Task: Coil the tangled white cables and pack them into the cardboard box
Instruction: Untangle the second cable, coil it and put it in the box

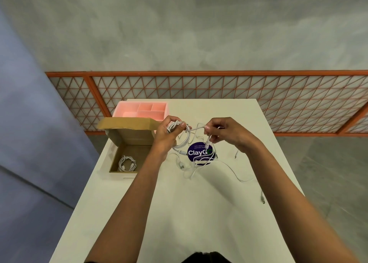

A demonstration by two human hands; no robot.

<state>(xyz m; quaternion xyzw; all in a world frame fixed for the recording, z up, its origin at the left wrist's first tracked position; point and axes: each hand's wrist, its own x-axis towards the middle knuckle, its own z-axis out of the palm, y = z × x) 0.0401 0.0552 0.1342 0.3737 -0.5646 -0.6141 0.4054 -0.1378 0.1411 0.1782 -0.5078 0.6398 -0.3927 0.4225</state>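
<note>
Gripping a part-wound coil of white cable (174,126), the left hand (166,136) has its fingers and thumb curled round the loops, raised above the worktop (179,213). The right hand (225,132) is level with it and a little apart, pinching between thumb and fingertips a strand that runs from the coil. The strand bridges the gap between the hands, and its tail hangs below the right fingers.

Under both hands the loose tangled white cables (186,166) sprawl on the worktop, crossing a round purple ClayGo sticker (196,153). One thin lead trails off to the right, and a plug end (262,200) lies near the right edge.

To the left stands the open cardboard box (131,137), lid flap tipped back, with one coiled cable (126,163) on its floor. Just behind the box sits a pink compartmented organiser (142,103). Beyond the worktop an orange lattice railing (199,73) runs against a grey concrete wall (179,34).
</note>
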